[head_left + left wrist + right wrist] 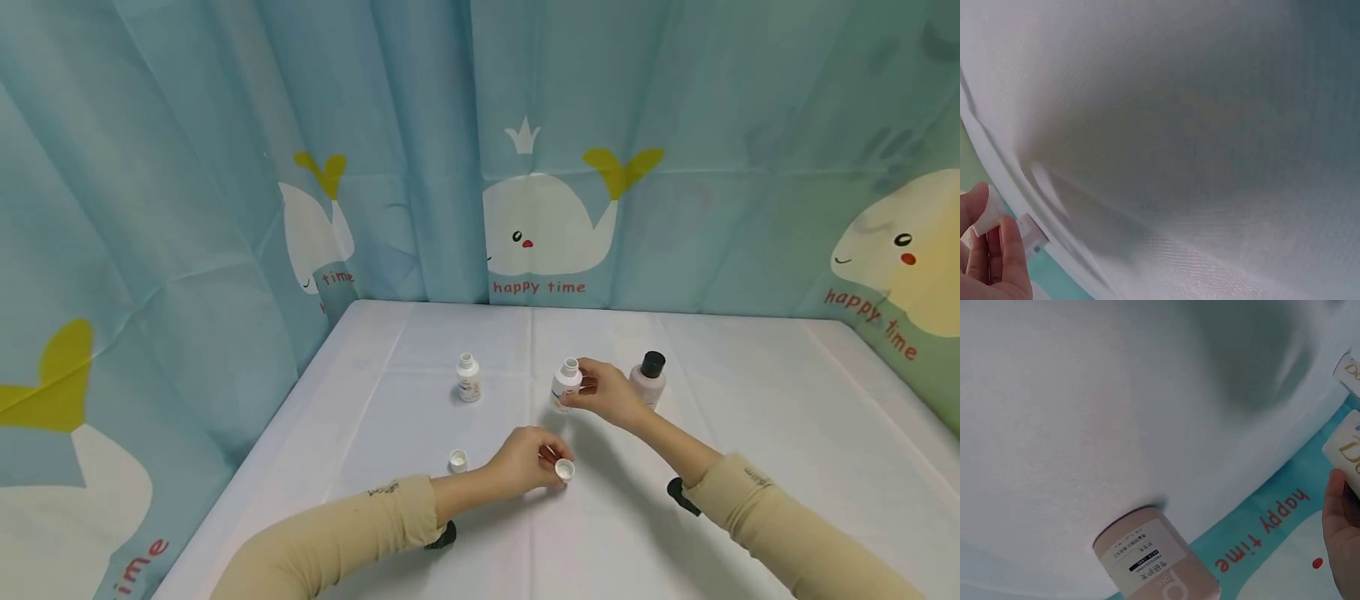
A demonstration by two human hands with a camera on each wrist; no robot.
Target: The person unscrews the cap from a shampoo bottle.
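An open white bottle (566,383) is held by the right hand (609,393), fingers curled round its body, just above or on the table (750,417); contact with the cloth cannot be told. It stands near the middle of the table, just left of a pink bottle (648,379) with a black cap. A white cap (564,471) is pinched at the fingertips of the left hand (525,462), low over the table and nearer the person than the bottle. In the left wrist view only fingertips (988,250) on a small white piece are seen.

The step in hand is judged to be the capping of the held bottle. It would be done well if the bottle were kept upright and steady, gripped below the neck so the mouth stays free. The cap's open side looks turned up or toward the camera, so it should be turned mouth-down before it is lowered. It is best set level on the neck and turned gently until the thread catches; a tilted start risks cross-threading.

A 2nd uncapped white bottle (468,377) stands well to the left, and 1 more cap (457,460) lies near the left hand.
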